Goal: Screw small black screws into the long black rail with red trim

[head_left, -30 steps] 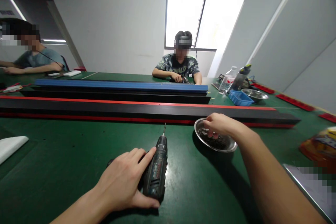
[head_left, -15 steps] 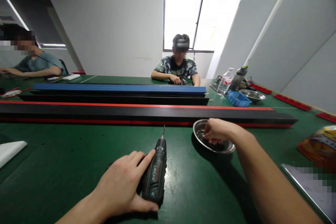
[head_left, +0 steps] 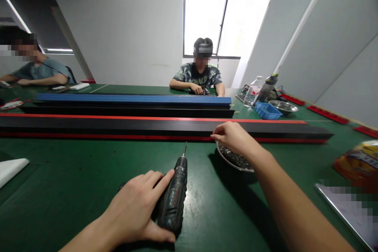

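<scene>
A black cordless drill lies on its side on the green table, its long thin bit pointing away from me. My left hand is wrapped around its handle, the thumb along the rear of the body. Above the far left rim of a round metal bowl, my right hand is raised with thumb and fingers pinched together. Whatever those fingertips hold is too small to make out. Many small dark screws or similar bits lie in the bowl, partly covered by my right hand and forearm.
A long black bar with red edges crosses the table just beyond the drill. Behind it are a blue bar, a blue basket, bottles and another metal bowl. Two people sit at the far side and left.
My right hand has lifted out of the bowl and shifted up and left to its rim, fingers pinched. My left hand and the drill have barely moved.
</scene>
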Action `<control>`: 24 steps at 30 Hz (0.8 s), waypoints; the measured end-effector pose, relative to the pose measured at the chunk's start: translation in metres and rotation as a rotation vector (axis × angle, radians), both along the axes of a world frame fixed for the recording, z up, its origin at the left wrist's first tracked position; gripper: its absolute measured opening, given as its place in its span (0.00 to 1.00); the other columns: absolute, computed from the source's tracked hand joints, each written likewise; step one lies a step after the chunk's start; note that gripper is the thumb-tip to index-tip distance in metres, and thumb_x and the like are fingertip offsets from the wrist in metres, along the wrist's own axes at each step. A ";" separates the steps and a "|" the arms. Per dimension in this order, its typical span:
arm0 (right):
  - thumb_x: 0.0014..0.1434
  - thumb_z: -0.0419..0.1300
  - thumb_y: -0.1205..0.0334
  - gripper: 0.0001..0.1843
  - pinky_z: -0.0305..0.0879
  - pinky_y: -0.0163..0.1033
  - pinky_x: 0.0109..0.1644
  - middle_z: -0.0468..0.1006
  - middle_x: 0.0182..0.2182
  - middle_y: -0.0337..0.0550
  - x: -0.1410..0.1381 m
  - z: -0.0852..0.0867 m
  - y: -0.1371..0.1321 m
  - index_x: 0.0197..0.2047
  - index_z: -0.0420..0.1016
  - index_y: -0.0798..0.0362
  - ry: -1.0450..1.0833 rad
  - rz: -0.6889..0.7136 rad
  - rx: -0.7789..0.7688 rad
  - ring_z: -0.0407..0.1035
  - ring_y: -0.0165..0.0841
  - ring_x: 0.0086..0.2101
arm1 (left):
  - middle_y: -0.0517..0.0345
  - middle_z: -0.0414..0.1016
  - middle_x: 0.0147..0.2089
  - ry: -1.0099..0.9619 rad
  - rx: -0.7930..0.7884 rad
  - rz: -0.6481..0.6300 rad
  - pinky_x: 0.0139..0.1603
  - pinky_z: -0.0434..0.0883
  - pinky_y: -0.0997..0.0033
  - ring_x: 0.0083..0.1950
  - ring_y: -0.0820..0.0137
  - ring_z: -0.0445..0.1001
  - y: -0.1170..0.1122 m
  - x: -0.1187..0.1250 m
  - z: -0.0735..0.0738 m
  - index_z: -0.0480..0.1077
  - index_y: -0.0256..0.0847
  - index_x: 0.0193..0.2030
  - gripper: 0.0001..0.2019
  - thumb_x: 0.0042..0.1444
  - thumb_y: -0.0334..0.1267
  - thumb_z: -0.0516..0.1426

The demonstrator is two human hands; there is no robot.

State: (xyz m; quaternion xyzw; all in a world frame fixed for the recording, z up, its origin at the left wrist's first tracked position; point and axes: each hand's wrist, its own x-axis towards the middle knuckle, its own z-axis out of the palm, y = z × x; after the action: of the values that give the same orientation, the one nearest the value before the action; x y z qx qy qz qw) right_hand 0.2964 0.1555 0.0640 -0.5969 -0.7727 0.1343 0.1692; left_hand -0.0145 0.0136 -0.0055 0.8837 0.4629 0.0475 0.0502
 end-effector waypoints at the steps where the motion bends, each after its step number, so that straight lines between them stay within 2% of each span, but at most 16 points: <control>1: 0.65 0.66 0.60 0.10 0.64 0.36 0.35 0.86 0.30 0.46 -0.012 -0.005 -0.002 0.34 0.87 0.54 0.093 0.031 0.032 0.77 0.35 0.29 | 0.39 0.77 0.56 -0.007 0.002 -0.019 0.53 0.77 0.48 0.50 0.48 0.78 0.000 -0.001 -0.001 0.60 0.37 0.75 0.64 0.42 0.83 0.60; 3: 0.68 0.64 0.55 0.15 0.64 0.36 0.35 0.85 0.29 0.45 -0.037 -0.018 -0.005 0.34 0.86 0.53 0.248 0.083 0.065 0.76 0.34 0.28 | 0.39 0.77 0.56 -0.021 0.011 -0.055 0.53 0.77 0.47 0.50 0.48 0.79 0.001 -0.001 -0.002 0.60 0.36 0.75 0.64 0.43 0.85 0.58; 7: 0.69 0.63 0.58 0.13 0.65 0.36 0.38 0.86 0.32 0.45 -0.073 -0.055 -0.013 0.37 0.87 0.52 0.417 0.078 0.138 0.78 0.35 0.31 | 0.37 0.78 0.55 -0.017 0.043 -0.102 0.51 0.78 0.47 0.48 0.48 0.80 -0.001 -0.001 -0.003 0.62 0.34 0.74 0.64 0.43 0.86 0.56; 10: 0.69 0.61 0.56 0.14 0.65 0.37 0.38 0.87 0.35 0.46 -0.079 -0.081 -0.013 0.37 0.85 0.52 0.493 0.006 0.174 0.78 0.36 0.33 | 0.37 0.78 0.55 -0.020 0.063 -0.117 0.50 0.78 0.47 0.48 0.48 0.80 -0.003 -0.001 -0.005 0.63 0.32 0.73 0.64 0.43 0.85 0.57; 13: 0.70 0.60 0.56 0.15 0.64 0.39 0.40 0.87 0.35 0.46 -0.076 -0.098 -0.009 0.36 0.85 0.52 0.503 -0.054 0.183 0.78 0.38 0.34 | 0.37 0.78 0.55 -0.031 0.078 -0.125 0.50 0.78 0.47 0.48 0.47 0.80 -0.003 -0.001 -0.006 0.62 0.32 0.74 0.64 0.43 0.84 0.59; 17: 0.69 0.60 0.55 0.16 0.65 0.40 0.41 0.87 0.35 0.46 -0.069 -0.111 -0.001 0.36 0.85 0.53 0.561 -0.096 0.148 0.78 0.39 0.34 | 0.38 0.78 0.55 -0.032 0.087 -0.124 0.50 0.78 0.48 0.48 0.48 0.80 -0.002 0.000 -0.006 0.63 0.33 0.73 0.62 0.43 0.82 0.60; 21: 0.68 0.61 0.52 0.18 0.65 0.40 0.41 0.87 0.32 0.47 -0.066 -0.115 0.007 0.33 0.85 0.53 0.651 -0.081 0.032 0.80 0.40 0.35 | 0.38 0.79 0.55 -0.049 0.094 -0.123 0.51 0.78 0.48 0.48 0.48 0.80 -0.003 0.002 -0.002 0.64 0.33 0.72 0.63 0.42 0.83 0.60; 24: 0.66 0.61 0.51 0.19 0.65 0.40 0.41 0.86 0.31 0.47 -0.066 -0.117 0.010 0.32 0.85 0.53 0.660 -0.068 0.003 0.80 0.40 0.34 | 0.38 0.79 0.54 -0.054 0.097 -0.125 0.49 0.78 0.48 0.47 0.48 0.80 -0.003 0.002 -0.001 0.65 0.32 0.72 0.62 0.42 0.83 0.59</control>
State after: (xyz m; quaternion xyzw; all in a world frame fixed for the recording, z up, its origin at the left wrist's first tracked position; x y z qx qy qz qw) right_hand 0.2306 0.1651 -0.0533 -0.5463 -0.6561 0.3136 0.4157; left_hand -0.0123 0.0109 -0.0061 0.9107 0.4023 0.0906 0.0226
